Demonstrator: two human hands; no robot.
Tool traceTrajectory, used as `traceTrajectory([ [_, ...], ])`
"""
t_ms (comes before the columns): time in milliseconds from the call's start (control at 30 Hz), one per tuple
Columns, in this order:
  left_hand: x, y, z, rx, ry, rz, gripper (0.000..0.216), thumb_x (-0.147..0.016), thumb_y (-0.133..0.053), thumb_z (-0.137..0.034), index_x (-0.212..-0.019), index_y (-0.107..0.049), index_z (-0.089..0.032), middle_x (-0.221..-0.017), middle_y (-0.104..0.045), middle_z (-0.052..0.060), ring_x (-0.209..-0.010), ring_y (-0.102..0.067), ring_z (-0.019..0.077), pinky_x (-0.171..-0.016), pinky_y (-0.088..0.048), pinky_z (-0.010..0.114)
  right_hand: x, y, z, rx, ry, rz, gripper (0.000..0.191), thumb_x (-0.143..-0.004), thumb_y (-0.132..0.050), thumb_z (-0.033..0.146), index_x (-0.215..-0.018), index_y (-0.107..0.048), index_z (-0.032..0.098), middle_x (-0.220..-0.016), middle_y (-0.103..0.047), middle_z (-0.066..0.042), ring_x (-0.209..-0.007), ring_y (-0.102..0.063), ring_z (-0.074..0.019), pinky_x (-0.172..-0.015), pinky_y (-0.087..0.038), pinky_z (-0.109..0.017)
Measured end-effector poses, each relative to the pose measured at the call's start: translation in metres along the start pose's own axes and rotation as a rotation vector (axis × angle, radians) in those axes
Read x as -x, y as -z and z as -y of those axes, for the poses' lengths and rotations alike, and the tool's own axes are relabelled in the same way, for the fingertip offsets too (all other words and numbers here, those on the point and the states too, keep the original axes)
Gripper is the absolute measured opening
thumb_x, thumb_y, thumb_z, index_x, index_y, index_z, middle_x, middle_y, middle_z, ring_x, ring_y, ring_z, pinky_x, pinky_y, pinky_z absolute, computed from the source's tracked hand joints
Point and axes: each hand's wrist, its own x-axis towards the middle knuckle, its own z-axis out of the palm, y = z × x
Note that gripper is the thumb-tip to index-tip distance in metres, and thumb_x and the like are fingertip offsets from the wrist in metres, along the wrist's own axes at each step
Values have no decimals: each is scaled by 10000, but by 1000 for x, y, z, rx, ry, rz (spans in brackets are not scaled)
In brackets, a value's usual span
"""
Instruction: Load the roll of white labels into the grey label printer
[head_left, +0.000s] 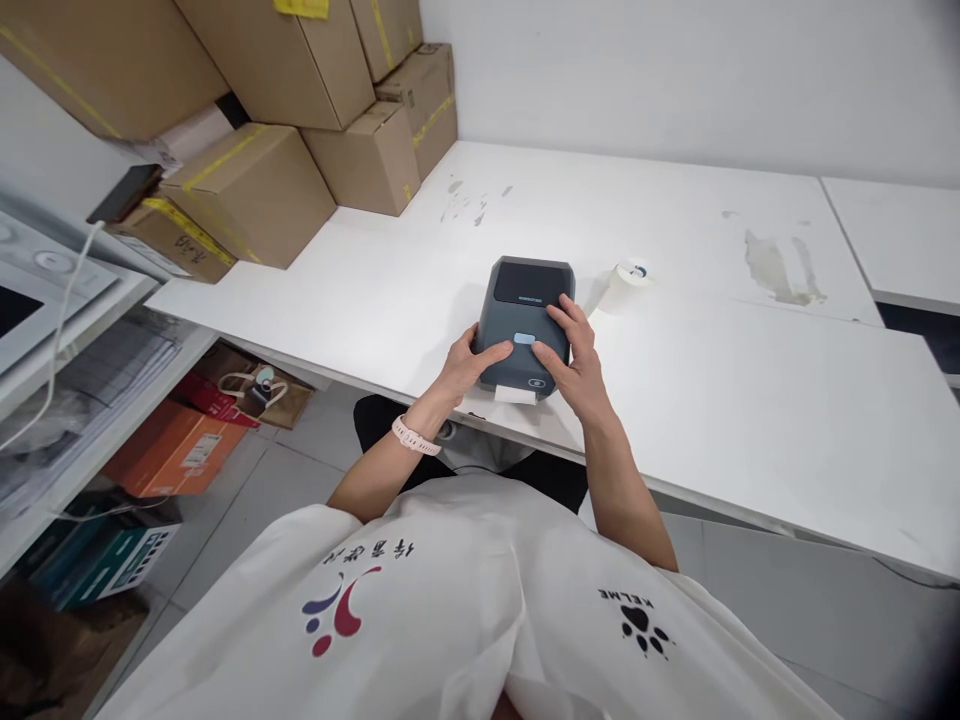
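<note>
I see the label printer [527,325] sitting at the centre of the frame, close to the near edge of the white table [750,400], with a strip of label paper [516,394] poking from its front slot. My left hand [466,366] cups the printer's left side, thumb laid toward the blue button [524,339] on top; my right hand [574,362] holds the right side, fingers spread over the lid. Both hands are wrapped on the casing, not clenched, more steadying than lifting.

I judge the step in hand to be working the lid latch or the button. The next move would call for a firm thumb press while the other hand keeps the body from sliding.

Just right of the printer lies a label roll [627,283]. Cardboard boxes [300,130] stack up in the upper left.
</note>
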Motion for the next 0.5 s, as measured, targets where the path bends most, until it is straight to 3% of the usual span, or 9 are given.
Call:
traceTrajectory([
  [333, -7, 0, 4, -26, -66, 9, 634, -775, -806, -521, -1299, -662, -195, -1333, -726, 126, -1200, -683, 322, -994, -555, 437, -3, -2, 3, -21, -20, -41, 533, -952, -651, 537, -1448, -555, 367, -1676, -410, -38, -1590, -303, -291, -1284, -284, -593],
  [500, 17, 15, 24, -118, -20, -32, 822, -773, -798, -561, -1473, -529, -224, -1528, -579, 145, -1323, -598, 320, -1017, -531, 410, -4, -1, 10, -36, -52, -67, 412, -937, -687, 488, -1313, -636, 325, -1650, -453, -63, -1572, -340, -308, -1257, -316, -606],
])
